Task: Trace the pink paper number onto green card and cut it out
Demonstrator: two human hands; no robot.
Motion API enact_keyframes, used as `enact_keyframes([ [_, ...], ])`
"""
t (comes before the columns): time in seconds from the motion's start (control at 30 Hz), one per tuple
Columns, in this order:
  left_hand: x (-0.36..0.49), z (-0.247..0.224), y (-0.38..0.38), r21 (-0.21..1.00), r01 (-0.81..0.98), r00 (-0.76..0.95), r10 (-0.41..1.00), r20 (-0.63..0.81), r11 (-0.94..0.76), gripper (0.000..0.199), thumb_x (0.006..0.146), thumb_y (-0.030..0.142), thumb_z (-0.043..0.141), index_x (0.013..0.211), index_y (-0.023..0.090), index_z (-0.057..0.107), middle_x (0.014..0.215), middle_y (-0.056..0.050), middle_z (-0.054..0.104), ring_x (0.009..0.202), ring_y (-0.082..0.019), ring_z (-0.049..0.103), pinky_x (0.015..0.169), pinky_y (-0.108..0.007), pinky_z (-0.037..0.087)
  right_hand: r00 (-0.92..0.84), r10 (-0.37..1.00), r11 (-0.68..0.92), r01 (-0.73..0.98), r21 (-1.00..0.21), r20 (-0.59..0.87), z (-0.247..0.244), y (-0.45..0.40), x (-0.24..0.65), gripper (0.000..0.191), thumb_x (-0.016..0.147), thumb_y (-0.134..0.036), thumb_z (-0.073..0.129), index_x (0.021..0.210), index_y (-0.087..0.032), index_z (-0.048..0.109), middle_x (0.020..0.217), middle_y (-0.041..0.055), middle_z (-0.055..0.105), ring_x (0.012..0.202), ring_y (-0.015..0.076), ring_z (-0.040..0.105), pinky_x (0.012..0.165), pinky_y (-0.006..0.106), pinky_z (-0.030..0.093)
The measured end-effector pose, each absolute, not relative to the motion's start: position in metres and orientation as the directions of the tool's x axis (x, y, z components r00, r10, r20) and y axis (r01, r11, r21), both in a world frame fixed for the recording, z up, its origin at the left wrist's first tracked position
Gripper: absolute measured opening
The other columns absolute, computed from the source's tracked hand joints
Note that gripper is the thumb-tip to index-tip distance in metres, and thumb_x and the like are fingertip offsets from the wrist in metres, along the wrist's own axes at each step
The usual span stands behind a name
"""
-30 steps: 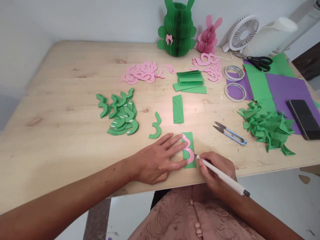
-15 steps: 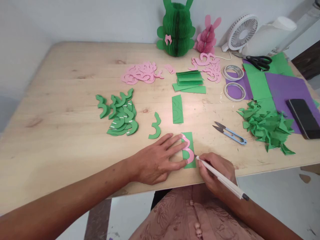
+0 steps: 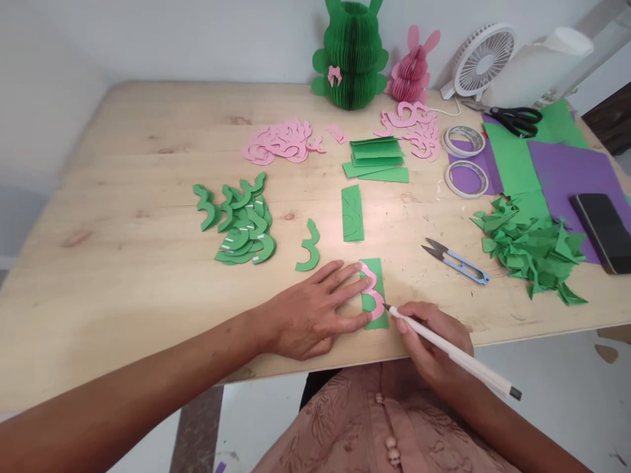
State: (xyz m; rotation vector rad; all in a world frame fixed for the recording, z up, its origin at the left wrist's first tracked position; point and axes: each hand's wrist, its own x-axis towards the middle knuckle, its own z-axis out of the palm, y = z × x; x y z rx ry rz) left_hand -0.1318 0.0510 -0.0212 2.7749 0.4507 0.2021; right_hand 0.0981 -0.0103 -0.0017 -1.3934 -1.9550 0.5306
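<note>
The left hand (image 3: 310,315) lies palm down near the front edge of the worktop (image 3: 123,230), fingers spread, several fingertips pressing a wavy pink template (image 3: 378,303); the right hand (image 3: 446,326), over the front edge, pinches a white pen (image 3: 468,362) near its writing end. Compared with the frame half a second ago, we note that the right hand has shifted slightly to its right and the pen now slants at a flatter angle, its dark rear end farther out beyond the front edge. The pen tip remains beside the template, and the left hand holds the same position. We locate the template between the two hands, on a green paper strip (image 3: 378,270), the lobes of its outline toward the right hand. The tip stands at the right side of the lower lobe; we cannot tell whether it touches the paper. Farther from the front edge, just beyond this strip, we find a marked green strip (image 3: 352,226). A single green cutout (image 3: 314,255) lies just beyond the left hand, with a pile of green cutouts (image 3: 241,230) toward the left edge. Toward the right edge lie blue-handled snips (image 3: 448,253) and green scraps (image 3: 535,249).
</note>
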Motion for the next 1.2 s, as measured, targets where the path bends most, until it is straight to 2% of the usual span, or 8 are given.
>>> enact_keyframes([
  [0.13,-0.131,-0.022,0.051,0.336,0.283,0.938,0.332,0.098,-0.898,0.060,0.073,0.018,0.053,0.132,0.023,0.042,0.147,-0.019,0.029,0.135,-0.040,0.024,0.105,-0.061,0.021,-0.326,0.883,0.470,0.623,-0.626,0.338,-0.009,-0.006,0.099,0.016,0.085,-0.012,0.052,0.097,-0.017,0.061,0.084,0.0065,0.071,0.078,0.0197,0.065,0.071,0.034,0.048],
  [0.27,-0.131,-0.022,0.051,0.322,0.286,0.939,0.330,0.091,-0.902,0.059,0.074,0.019,0.052,0.132,0.023,0.042,0.147,-0.019,0.030,0.135,-0.040,0.024,0.105,-0.061,0.021,-0.389,0.841,0.540,0.640,-0.546,0.376,-0.019,-0.004,0.102,0.021,0.084,-0.012,0.053,0.103,-0.016,0.061,0.085,0.0080,0.071,0.085,0.0238,0.064,0.077,0.040,0.047],
  [0.5,-0.131,-0.022,0.051,0.314,0.285,0.942,0.325,0.082,-0.906,0.061,0.073,0.020,0.053,0.133,0.024,0.041,0.147,-0.019,0.029,0.135,-0.039,0.025,0.106,-0.060,0.021,-0.407,0.804,0.584,0.679,-0.446,0.433,-0.023,-0.007,0.101,0.021,0.083,-0.011,0.055,0.103,-0.015,0.061,0.084,0.0076,0.072,0.085,0.0236,0.063,0.077,0.039,0.047],
  [0.67,-0.131,-0.022,0.050,0.315,0.296,0.938,0.337,0.085,-0.902,0.066,0.071,0.019,0.055,0.135,0.024,0.039,0.147,-0.017,0.029,0.135,-0.039,0.024,0.105,-0.061,0.021,-0.405,0.787,0.601,0.673,-0.431,0.466,-0.023,-0.008,0.100,0.023,0.081,-0.008,0.057,0.103,-0.015,0.061,0.082,0.0065,0.073,0.084,0.0232,0.064,0.077,0.038,0.046],
  [1.2,-0.129,-0.018,0.053,0.306,0.281,0.948,0.314,0.061,-0.909,0.063,0.073,0.019,0.052,0.135,0.024,0.040,0.148,-0.017,0.029,0.136,-0.039,0.023,0.105,-0.060,0.023,-0.430,0.771,0.623,0.664,-0.414,0.471,-0.027,-0.007,0.104,0.025,0.081,-0.010,0.057,0.104,-0.016,0.062,0.085,0.0061,0.074,0.085,0.0229,0.065,0.077,0.038,0.046],
])
